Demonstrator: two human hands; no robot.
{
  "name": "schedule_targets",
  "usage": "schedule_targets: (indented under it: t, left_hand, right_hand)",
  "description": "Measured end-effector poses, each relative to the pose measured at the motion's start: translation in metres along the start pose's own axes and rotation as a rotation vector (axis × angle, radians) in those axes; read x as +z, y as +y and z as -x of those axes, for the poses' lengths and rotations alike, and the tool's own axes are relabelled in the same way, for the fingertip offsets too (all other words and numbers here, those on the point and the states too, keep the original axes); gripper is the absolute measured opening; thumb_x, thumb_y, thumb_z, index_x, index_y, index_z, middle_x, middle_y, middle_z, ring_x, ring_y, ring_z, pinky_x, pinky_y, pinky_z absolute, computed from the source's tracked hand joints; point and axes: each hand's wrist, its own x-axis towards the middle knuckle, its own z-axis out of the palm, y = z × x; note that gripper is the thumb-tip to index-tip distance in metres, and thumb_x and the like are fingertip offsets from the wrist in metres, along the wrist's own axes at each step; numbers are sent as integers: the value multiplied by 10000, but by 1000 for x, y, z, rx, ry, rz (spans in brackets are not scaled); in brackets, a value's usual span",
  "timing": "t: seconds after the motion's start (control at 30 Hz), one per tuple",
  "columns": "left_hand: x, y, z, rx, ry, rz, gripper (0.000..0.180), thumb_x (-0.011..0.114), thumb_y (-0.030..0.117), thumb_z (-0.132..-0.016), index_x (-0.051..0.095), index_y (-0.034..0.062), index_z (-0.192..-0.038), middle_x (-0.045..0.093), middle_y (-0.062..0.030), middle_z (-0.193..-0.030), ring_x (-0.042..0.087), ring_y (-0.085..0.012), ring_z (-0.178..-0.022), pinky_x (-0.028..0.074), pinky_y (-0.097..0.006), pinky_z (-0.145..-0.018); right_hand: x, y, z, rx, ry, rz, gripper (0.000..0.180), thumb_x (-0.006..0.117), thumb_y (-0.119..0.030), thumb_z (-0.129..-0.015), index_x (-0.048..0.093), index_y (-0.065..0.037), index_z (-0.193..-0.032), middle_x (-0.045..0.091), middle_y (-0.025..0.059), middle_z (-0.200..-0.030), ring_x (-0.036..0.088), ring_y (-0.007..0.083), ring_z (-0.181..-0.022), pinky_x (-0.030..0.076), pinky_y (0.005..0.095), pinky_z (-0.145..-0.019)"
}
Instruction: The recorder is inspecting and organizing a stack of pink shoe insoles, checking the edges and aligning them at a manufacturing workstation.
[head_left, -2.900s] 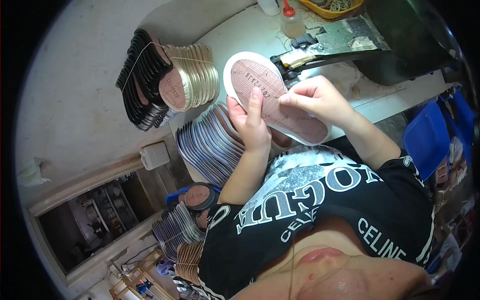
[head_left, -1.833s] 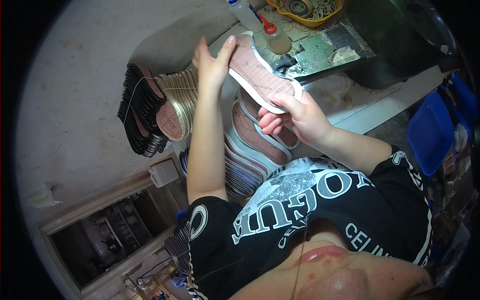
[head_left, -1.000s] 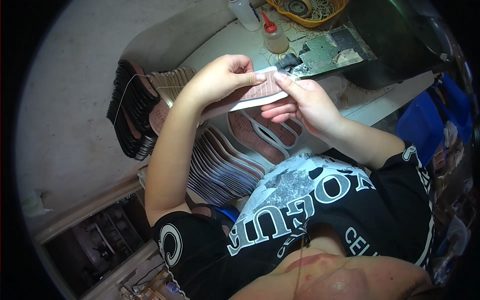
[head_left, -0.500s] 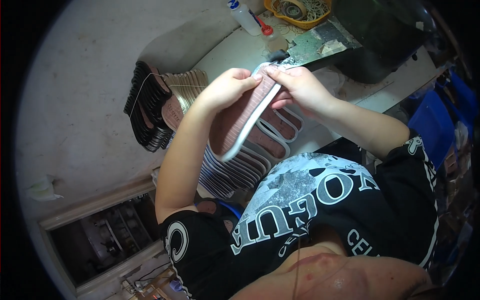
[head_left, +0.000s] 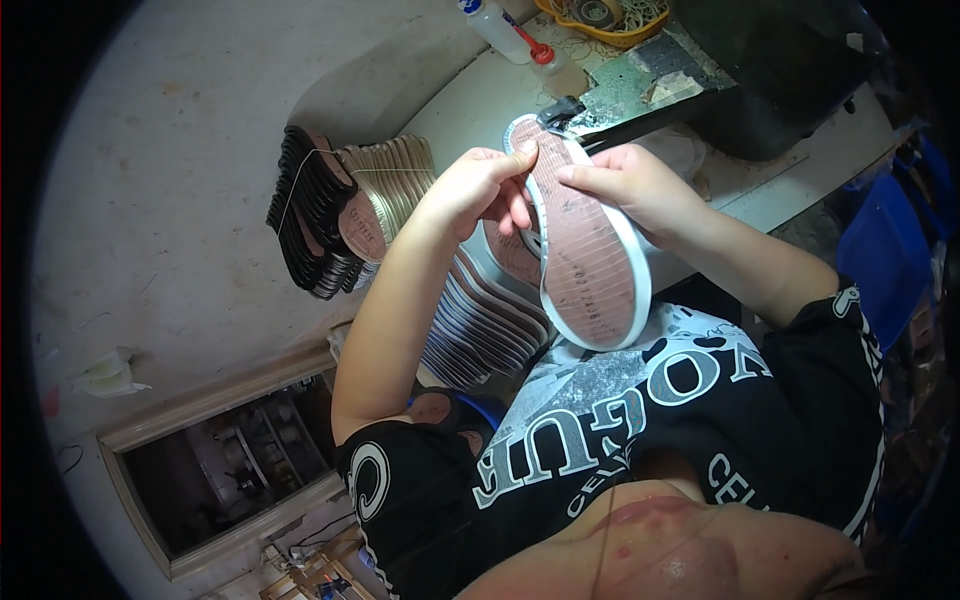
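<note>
Between my two hands is a shoe insole (head_left: pixel 590 270) with a pinkish-brown underside and a white rim. Its narrower end lies right at a small black machine part (head_left: pixel 561 112), and its wide end hangs down toward my shirt. My left hand (head_left: pixel 472 190) pinches the left edge near the narrow end, thumb on the face, other fingers curled below. On the opposite edge my right hand (head_left: pixel 645 190) grips with its thumb flat on the face and its fingers hidden behind. Partly covered by the held piece, another pinkish insole (head_left: pixel 508 250) lies beneath on the table.
Rows of light-edged insoles (head_left: pixel 480 320) stand left of the held piece. Behind them are a string-tied black bundle (head_left: pixel 308 215) and a beige one (head_left: pixel 395 185). A green machine plate (head_left: pixel 645 85), a red-topped bottle (head_left: pixel 555 68) and a yellow basket (head_left: pixel 625 35) occupy the far side.
The insole has swung round, its wide end moving to the right and its underside now facing more fully into view. Both hands have shifted their hold along its edges.
</note>
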Motion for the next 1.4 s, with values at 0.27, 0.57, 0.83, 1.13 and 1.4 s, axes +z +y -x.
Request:
schedule_targets:
  t: [0.27,0.57,0.83,1.13,1.4]
  left_hand:
    - [-18,-4,-15,56,-8,7,450,540,372,-930,583,27,-645,558,-71,-462,455,-112,-306,359,-203,-316]
    - [-46,-3,-45,161,211,-178,553,588,594,-827,530,98,-590,410,21,-432,349,-78,-400,317,-236,-450]
    - [-21,-30,-35,371,1,355,572,739,214,-777,480,-79,-1195,606,-137,-1077,563,-198,-1028,406,-310,-950]
    - [-24,-23,-31,261,111,284,633,767,278,-737,495,-107,-1159,618,-155,-1033,605,-201,-949,420,-304,-927]
    - [-58,-14,-55,456,238,-130,1076,807,391,-653,228,-129,-1396,348,-286,-1399,333,-311,-1328,220,-375,-1105]
  right_hand:
    - [8,4,48,141,-166,89,311,680,-174,-842,646,52,-1053,676,96,-965,629,121,-865,498,263,-795]
    - [13,13,10,14,66,-91,268,654,-175,-864,651,47,-1015,675,90,-945,631,114,-850,501,259,-783]
    - [12,18,-20,-16,106,-189,282,642,-224,-880,649,47,-958,671,77,-863,632,91,-724,509,224,-671]
    - [26,14,7,261,28,-35,329,638,-253,-867,605,37,-1017,677,135,-810,670,152,-650,535,222,-571]
    - [35,16,-12,128,139,-227,259,592,-207,-892,622,38,-969,684,152,-809,686,173,-671,553,246,-608]
